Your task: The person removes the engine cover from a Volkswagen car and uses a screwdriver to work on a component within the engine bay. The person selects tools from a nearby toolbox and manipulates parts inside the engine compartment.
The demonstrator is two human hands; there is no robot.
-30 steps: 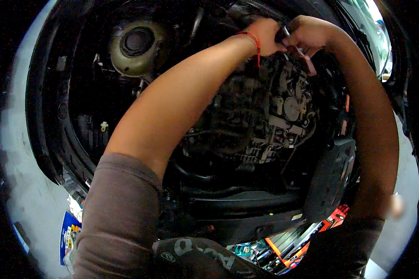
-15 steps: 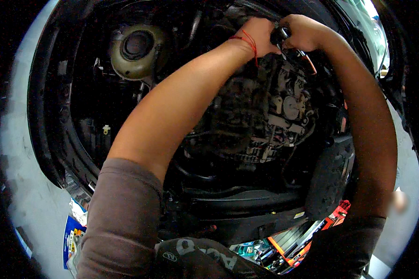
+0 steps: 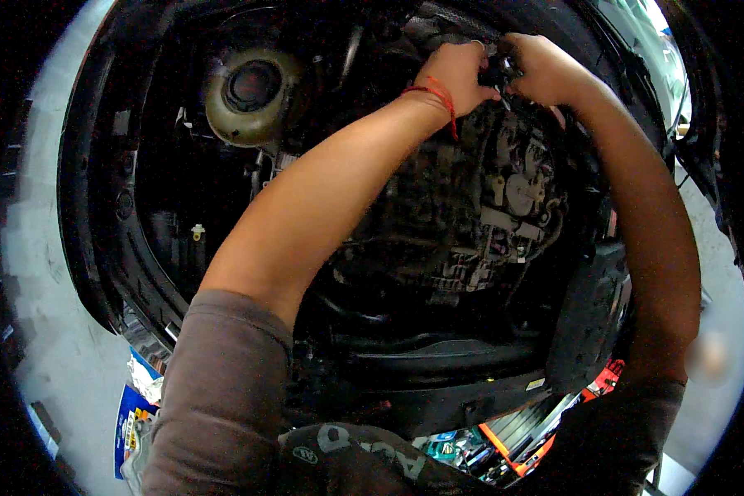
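Both my arms reach deep into a car's engine bay, toward its far side. My left hand (image 3: 461, 76), a red string round its wrist, is closed, its fingers curled against a small black piece with shiny metal (image 3: 496, 74). From the other side my right hand (image 3: 544, 69) closes around the same piece. What it is cannot be made out, since fingers and shadow cover most of it. Nearer than the hands lies the engine and gearbox block (image 3: 463, 207), dusty grey and black, with a round cover (image 3: 521, 192).
A yellowish coolant tank (image 3: 244, 97) with a black cap stands at the far left. A black box-shaped part (image 3: 587, 318) sits at the right. Along the near edge runs the black front crossmember (image 3: 438, 397). Beyond it is an orange-edged tray (image 3: 504, 450) of tools.
The view has shifted slightly, so the bay sits a little lower and to the right. Both hands stay on the small black piece; an orange-red strip below the right hand now shows less.
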